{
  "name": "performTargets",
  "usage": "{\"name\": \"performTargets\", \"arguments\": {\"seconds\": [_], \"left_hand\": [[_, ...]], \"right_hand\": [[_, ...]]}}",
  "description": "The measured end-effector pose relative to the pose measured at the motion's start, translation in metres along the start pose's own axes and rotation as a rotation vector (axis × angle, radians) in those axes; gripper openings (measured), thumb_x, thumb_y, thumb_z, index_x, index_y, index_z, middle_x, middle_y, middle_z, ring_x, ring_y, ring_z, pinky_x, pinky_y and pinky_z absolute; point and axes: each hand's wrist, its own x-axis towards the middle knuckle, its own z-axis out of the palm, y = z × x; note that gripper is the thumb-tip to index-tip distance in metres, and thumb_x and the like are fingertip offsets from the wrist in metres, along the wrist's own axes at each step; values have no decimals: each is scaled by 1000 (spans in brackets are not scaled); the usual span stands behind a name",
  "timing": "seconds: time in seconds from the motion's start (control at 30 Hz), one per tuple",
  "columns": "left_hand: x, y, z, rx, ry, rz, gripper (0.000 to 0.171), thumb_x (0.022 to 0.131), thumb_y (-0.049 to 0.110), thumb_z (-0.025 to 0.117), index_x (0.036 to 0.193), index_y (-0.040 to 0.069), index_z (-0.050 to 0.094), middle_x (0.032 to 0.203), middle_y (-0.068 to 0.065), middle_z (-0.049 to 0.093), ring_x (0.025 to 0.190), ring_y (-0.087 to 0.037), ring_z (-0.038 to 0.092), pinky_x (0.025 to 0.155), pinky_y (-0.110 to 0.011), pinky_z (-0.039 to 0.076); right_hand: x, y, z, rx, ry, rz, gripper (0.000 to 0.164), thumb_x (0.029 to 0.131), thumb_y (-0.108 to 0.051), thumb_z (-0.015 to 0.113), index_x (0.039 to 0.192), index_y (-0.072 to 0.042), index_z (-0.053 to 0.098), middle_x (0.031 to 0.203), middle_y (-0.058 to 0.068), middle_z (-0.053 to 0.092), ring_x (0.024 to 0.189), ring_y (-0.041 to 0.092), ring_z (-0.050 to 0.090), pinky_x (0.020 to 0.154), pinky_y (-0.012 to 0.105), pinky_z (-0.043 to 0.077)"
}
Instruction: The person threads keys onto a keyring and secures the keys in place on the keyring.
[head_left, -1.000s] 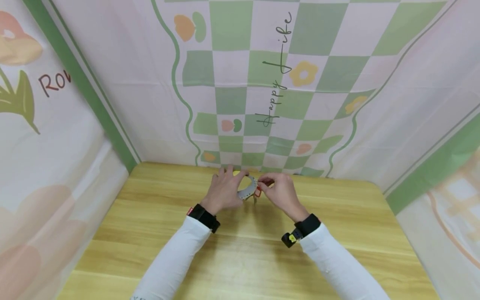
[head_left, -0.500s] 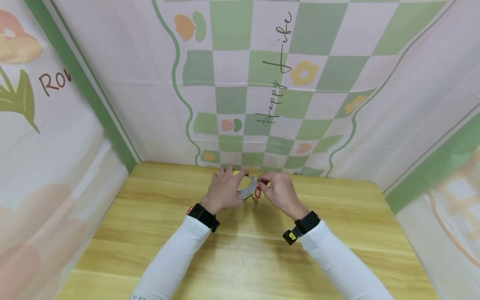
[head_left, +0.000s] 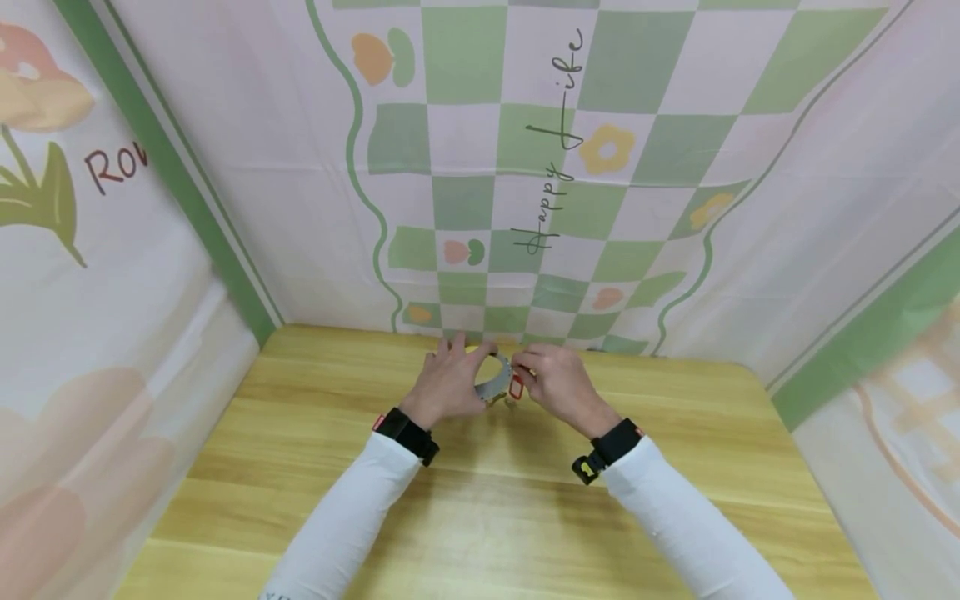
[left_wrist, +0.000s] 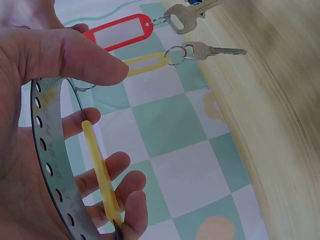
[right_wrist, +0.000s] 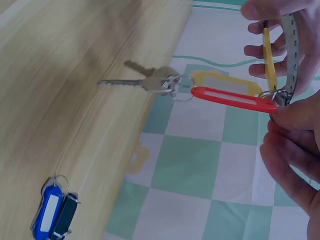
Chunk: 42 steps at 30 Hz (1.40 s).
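My left hand point(head_left: 448, 379) holds a large grey metal key hoop point(left_wrist: 56, 167), a band with a row of holes, near the table's back edge. A yellow handle point(left_wrist: 100, 172) spans the hoop, with left fingers curled behind it. On the hoop's right side my right hand point(head_left: 562, 381) pinches near the small ring of a red key tag point(right_wrist: 230, 99); the fingertips partly cover that ring. A yellow key tag point(left_wrist: 150, 65) hangs beside the red one from the hoop. Each tag carries a metal key point(left_wrist: 182, 17); in the right wrist view the two keys point(right_wrist: 157, 81) overlap.
A blue key tag point(right_wrist: 48, 214) and a dark key tag point(right_wrist: 66, 215) lie together on the wooden table point(head_left: 480, 517), in the right wrist view. Behind the table's back edge hangs a green and white checkered cloth point(head_left: 558, 292).
My right hand has shifted slightly at the hoop, its wrist turning a little. The red tag hangs a little lower and more openly below the fingers. My left hand stays in place.
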Motion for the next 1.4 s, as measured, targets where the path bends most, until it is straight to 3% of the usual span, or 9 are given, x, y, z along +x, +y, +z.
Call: {"name": "performTargets", "arguments": {"seconds": [0.27,0.43,0.7,1.2,1.4], "left_hand": [[-1,1,-1,-22,-17,1,75,74,28,85,143,24,54,130,-22,49,102,-38,52,78,-52,50],[0,1,0,-13,-21,-7,76,73,28,84,143,25,54,131,-21,50,103,-37,53,78,-51,50],[2,2,1,-16,-17,-12,75,75,28,81,145,24,53,130,-21,52,101,-37,53,77,-51,51],[3,4,1,18,15,8,74,74,27,82,143,23,55,125,-19,52,102,-37,53,77,-54,51],[3,5,2,51,27,17,74,75,27,81,143,23,55,121,-19,53,97,-35,53,75,-52,52]], "right_hand": [[-4,5,4,-52,83,-142,13,78,5,82,86,-3,76,82,7,72,69,22,69,55,33,55],[-5,6,4,-75,90,-160,14,77,5,82,88,-3,76,85,8,72,72,23,69,57,34,56],[-5,2,1,-17,31,44,12,81,-4,83,91,-7,78,87,5,73,71,19,69,57,31,54],[-4,-5,-2,264,-29,493,5,88,-7,77,92,-8,79,81,1,75,75,18,70,64,37,54],[-4,-6,-1,275,-34,539,5,89,-6,75,91,-7,79,80,1,75,72,17,69,61,33,51]]}}
